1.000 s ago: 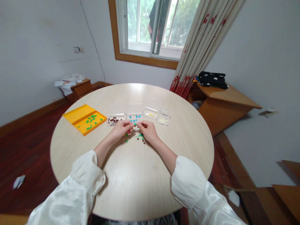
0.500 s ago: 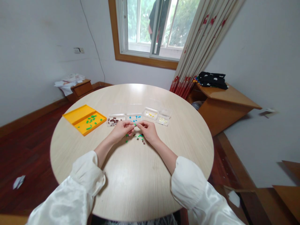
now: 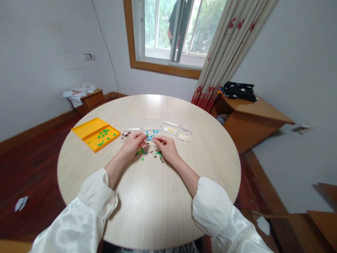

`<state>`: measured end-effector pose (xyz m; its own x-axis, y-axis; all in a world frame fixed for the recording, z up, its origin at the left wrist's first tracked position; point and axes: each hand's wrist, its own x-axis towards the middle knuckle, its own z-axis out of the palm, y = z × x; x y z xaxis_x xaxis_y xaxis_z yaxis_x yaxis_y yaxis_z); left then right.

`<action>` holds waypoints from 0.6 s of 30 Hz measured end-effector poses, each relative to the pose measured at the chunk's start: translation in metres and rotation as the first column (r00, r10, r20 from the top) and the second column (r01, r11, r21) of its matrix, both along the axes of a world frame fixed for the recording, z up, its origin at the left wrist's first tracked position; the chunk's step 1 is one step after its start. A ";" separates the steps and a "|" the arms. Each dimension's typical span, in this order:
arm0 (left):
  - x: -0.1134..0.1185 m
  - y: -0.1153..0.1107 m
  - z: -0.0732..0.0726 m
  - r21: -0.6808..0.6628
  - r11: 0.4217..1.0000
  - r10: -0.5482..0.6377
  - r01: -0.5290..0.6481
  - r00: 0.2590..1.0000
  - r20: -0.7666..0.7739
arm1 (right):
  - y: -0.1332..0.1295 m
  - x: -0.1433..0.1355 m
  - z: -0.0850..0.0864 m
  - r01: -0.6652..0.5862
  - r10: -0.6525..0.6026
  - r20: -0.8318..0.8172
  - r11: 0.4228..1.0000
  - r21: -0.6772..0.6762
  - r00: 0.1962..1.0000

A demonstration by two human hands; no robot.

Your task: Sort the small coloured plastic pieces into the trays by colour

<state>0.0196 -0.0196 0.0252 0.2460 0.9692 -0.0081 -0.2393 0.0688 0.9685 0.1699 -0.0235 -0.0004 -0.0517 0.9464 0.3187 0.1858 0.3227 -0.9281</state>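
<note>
My left hand (image 3: 132, 144) is closed in a pinch above the table, with a small green building brick (image 3: 146, 135) at its fingertips. A short gap to the right, my right hand (image 3: 166, 147) has its thumb and forefinger pressed together; whatever is between them is too small to make out. Under and between the hands lie loose small green and brown bricks (image 3: 158, 153). Behind the left hand, a clear box with brown bricks (image 3: 126, 135) is partly hidden. Just beyond the fingertips is a clear box holding blue bricks (image 3: 155, 132).
An open yellow case (image 3: 88, 130) with several green bricks stands at the left of the round table (image 3: 147, 207). Two clear boxes with yellow (image 3: 168, 129) and pale pieces (image 3: 183, 135) sit behind my right hand. A wooden cabinet (image 3: 260, 119) is beyond the table's right side.
My hands have come apart. The left one moved slightly left and up with the green brick, which was between both hands' fingertips before; the right stayed nearly in place.
</note>
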 end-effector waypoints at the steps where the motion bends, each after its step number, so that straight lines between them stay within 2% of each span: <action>1: -0.006 0.003 0.003 -0.010 0.998 0.060 -0.059 0.995 0.086 | 0.000 0.000 0.000 0.002 -0.002 0.009 1.000 0.001 1.000; 3: -0.021 0.011 0.011 -0.067 0.971 0.239 -0.229 0.923 0.301 | -0.001 0.000 0.000 0.007 -0.007 0.032 1.000 0.002 0.999; 5: -0.039 0.018 0.019 -0.163 0.913 0.406 -0.375 0.787 0.465 | -0.002 0.000 0.000 0.005 -0.005 0.055 1.000 0.001 0.998; 8: -0.058 0.022 0.024 -0.288 0.823 0.554 -0.489 0.582 0.595 | -0.003 -0.001 0.000 -0.017 0.017 0.082 1.000 0.000 0.996; 10: -0.065 0.022 0.023 -0.341 0.794 0.589 -0.504 0.494 0.640 | -0.004 -0.001 0.000 -0.035 0.034 0.102 0.999 0.000 0.994; 13: -0.070 0.022 0.018 -0.354 0.790 0.586 -0.500 0.450 0.674 | -0.005 -0.001 -0.001 -0.047 0.045 0.134 0.999 0.012 0.990; 18: -0.081 0.027 0.008 -0.325 0.783 0.594 -0.530 0.485 0.642 | -0.005 0.000 -0.001 -0.060 0.050 0.210 0.997 0.041 0.976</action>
<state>-0.0616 0.0072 0.0330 -0.3886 0.9069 -0.1629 -0.8263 -0.2648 0.4970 0.1701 -0.0285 -0.0018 -0.1734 0.9245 0.3395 0.3543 0.3802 -0.8544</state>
